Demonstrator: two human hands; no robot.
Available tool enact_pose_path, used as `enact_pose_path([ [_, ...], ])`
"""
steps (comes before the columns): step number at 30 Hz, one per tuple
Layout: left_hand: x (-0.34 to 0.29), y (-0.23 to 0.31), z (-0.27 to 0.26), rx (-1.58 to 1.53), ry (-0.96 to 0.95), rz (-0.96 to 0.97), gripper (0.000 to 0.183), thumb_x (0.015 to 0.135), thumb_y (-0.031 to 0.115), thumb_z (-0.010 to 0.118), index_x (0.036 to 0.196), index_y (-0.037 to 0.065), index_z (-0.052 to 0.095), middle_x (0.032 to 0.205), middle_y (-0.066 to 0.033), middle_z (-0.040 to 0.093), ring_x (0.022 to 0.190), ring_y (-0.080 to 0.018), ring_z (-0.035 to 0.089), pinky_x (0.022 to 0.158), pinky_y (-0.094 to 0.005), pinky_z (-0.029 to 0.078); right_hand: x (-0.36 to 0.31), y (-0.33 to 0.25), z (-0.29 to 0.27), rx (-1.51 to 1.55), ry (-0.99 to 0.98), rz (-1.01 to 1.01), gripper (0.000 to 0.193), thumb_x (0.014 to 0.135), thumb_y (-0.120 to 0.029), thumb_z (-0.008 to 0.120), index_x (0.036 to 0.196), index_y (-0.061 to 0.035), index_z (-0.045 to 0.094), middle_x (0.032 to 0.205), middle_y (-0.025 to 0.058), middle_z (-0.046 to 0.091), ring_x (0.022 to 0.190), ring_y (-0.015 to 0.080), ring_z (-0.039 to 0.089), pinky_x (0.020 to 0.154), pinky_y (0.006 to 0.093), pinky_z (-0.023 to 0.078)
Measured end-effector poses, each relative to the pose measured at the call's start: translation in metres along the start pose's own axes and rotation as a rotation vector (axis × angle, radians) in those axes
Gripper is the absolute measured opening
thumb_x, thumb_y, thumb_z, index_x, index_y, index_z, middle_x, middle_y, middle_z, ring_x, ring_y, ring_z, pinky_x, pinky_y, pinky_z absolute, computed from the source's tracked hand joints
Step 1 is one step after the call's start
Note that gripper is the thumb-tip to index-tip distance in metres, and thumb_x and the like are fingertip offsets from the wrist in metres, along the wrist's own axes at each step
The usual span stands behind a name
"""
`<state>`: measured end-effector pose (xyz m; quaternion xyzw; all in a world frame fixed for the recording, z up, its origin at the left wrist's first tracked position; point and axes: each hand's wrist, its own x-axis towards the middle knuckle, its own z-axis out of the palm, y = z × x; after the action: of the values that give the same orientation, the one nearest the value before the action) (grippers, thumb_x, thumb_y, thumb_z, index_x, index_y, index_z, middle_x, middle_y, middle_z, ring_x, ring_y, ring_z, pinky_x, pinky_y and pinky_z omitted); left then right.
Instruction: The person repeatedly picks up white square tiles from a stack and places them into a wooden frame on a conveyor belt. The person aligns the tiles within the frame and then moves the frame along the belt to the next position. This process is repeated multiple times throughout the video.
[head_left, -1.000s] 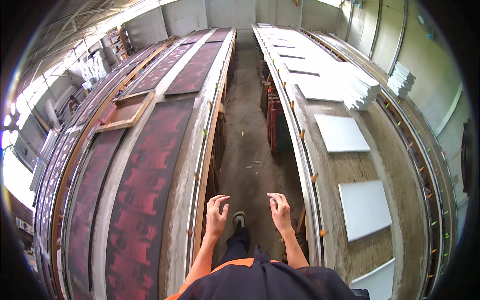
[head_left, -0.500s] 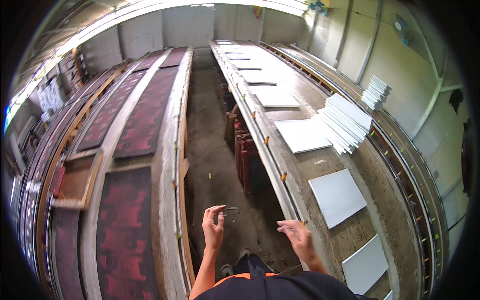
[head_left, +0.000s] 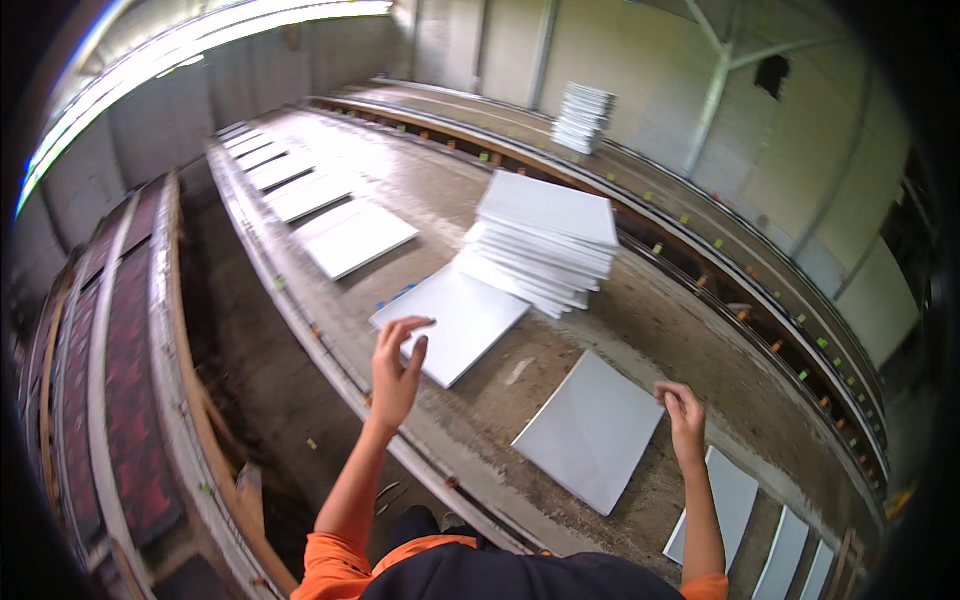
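Observation:
My left hand is held over the near side of a long worktable, thumb and fingers apart, nothing in it. Behind its fingertips a flat white panel lies on the table. My right hand, fingers loosely bent and holding nothing I can see, is at the right corner of another white panel. I cannot tell whether it touches that panel. Just beyond, an uneven, fanned stack of white panels overlaps the panel by my left hand.
More white panels lie in a row toward the far left, and others continue to the right. A second stack stands on the table behind. To the left, past a narrow aisle, is a table with dark red printed sheets.
My view has turned right, toward the table of white panels. Both hands have come up from over the aisle and spread apart, the right one now by a panel's corner.

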<state>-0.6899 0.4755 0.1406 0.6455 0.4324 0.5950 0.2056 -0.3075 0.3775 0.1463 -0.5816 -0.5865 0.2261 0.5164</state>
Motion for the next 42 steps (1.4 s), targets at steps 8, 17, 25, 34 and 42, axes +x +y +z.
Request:
enact_pose_path([
  [8,0.165,-0.1,0.099,0.068,-0.088,-0.007,0.049,0.085,0.025,0.058,0.125,0.002,0.041,0.123,-0.0195,0.04,0.117,-0.0342,0.034,0.101,-0.0404,0.027,0.127,0.028,0.067,-0.015,0.244,-0.068,0.023,0.092,-0.009,0.046,0.112,0.001,0.051,0.112,0.0104,0.054,0.109,0.0207,0.051,0.093,0.0317,0.042],
  [17,0.243,-0.159,0.157,0.029,-0.36,-0.015,0.059,0.092,0.035,0.046,0.129,-0.009,0.031,0.128,-0.0245,0.035,0.123,-0.0363,0.025,0.102,-0.0439,0.025,0.264,0.06,0.126,-0.305,0.476,-0.047,0.034,0.089,-0.018,0.052,0.119,-0.0026,0.046,0.117,0.0156,0.053,0.11,0.0278,0.051,0.089,0.0336,0.042],
  [25,0.244,-0.16,0.157,-0.269,-0.387,-0.029,0.06,0.093,0.024,0.045,0.136,-0.008,0.018,0.139,-0.0233,0.022,0.13,-0.0332,0.017,0.095,-0.036,0.035,0.276,0.046,0.164,-0.415,0.716,-0.033,0.037,0.087,-0.025,0.055,0.12,-0.0091,0.047,0.117,0.0134,0.056,0.105,0.0279,0.053,0.087,0.0348,0.041],
  [34,0.259,-0.157,0.147,-0.67,-0.41,-0.09,0.058,0.094,0.017,0.04,0.142,0.007,0.009,0.145,-0.0161,0.012,0.133,-0.0281,0.018,0.104,-0.0372,0.026,0.277,0.01,0.17,-0.263,0.827,-0.024,0.047,0.083,-0.027,0.061,0.122,-0.0088,0.041,0.113,0.0143,0.056,0.105,0.0244,0.052,0.088,0.0354,0.039],
  [42,0.265,-0.112,0.125,-1.155,-0.554,-0.22,0.069,0.088,0.007,0.041,0.143,0.021,0.001,0.145,-0.0135,0.014,0.126,-0.0275,0.033,0.098,-0.0395,0.036,0.267,-0.042,0.165,0.173,0.888,-0.117,0.055,0.081,-0.015,0.065,0.127,-0.0096,0.035,0.126,0.011,0.042,0.108,0.02,0.046,0.092,0.0334,0.035],
])
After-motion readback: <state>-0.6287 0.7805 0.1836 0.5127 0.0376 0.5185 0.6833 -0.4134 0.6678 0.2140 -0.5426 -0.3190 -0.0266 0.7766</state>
